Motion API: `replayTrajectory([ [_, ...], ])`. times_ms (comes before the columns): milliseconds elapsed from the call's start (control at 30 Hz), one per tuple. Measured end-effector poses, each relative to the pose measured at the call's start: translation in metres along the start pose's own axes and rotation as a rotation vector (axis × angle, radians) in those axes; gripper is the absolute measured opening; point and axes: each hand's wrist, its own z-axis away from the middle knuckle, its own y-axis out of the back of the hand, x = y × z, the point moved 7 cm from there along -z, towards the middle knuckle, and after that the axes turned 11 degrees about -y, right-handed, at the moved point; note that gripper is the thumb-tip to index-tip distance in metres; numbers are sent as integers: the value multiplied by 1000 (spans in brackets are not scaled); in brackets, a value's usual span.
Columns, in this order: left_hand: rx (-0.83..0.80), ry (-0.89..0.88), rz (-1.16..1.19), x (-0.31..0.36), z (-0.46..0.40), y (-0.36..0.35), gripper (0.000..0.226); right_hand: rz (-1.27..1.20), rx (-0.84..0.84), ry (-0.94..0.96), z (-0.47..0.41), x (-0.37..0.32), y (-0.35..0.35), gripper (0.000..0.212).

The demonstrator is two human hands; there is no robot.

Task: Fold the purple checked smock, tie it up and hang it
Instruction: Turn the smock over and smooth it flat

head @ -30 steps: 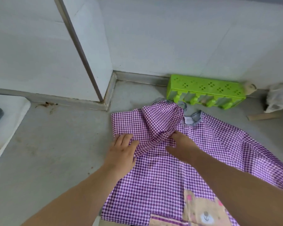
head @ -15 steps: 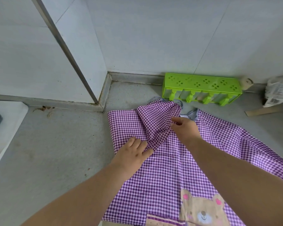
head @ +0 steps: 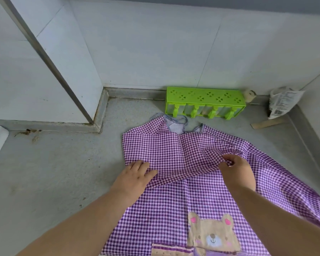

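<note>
Grey floor (head: 54, 182), white wall corner; purple checked smock (head: 174, 209) spread flat for folding, just before green rack (head: 204, 103); left hand (head: 135, 179) flat, fingers straight, pinning folded sleeve; right hand (head: 236, 169) fingers pinching cloth.

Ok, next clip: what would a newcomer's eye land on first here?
The purple checked smock spread on the grey floor, bear patch near the bottom edge. The left hand lies flat on a sleeve folded across it, while the right hand pinches the cloth. Behind, a bright green rack sits against the wall.
</note>
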Motion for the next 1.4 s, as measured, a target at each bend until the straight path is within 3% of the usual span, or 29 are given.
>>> replayTrajectory([
  [67,-31,20,27,0,0,1,72,105,-29,-45,0,12,3,5],
  [167,-53,27,58,2,-2,1,73,289,-9,-110,2,27,8,19],
  [267,-55,25,38,2,-2,0,74,451,62,6,6,24,9,12],
  [400,-86,62,49,-2,-1,-4,78,563,-120,344,17,-1,-21,49],
  [500,-100,84,53,-3,1,-7,80,666,-251,371,20,-5,-40,69],
  [633,-110,118,82,-8,4,-9,77,744,-269,326,20,3,-41,80],
  [800,-142,103,63,-10,8,-9,79,805,-207,450,19,4,-28,45],
  [933,-192,100,59,-10,5,-10,84,900,-286,556,18,9,-31,56],
  [1067,-221,113,53,-11,2,-11,88,903,-172,654,9,8,-29,27],
  [1200,-232,135,50,-13,0,-12,95,821,-81,738,6,8,-18,21],
  [1400,-297,136,58,-10,0,-9,100,887,-367,641,10,33,-24,35],
])
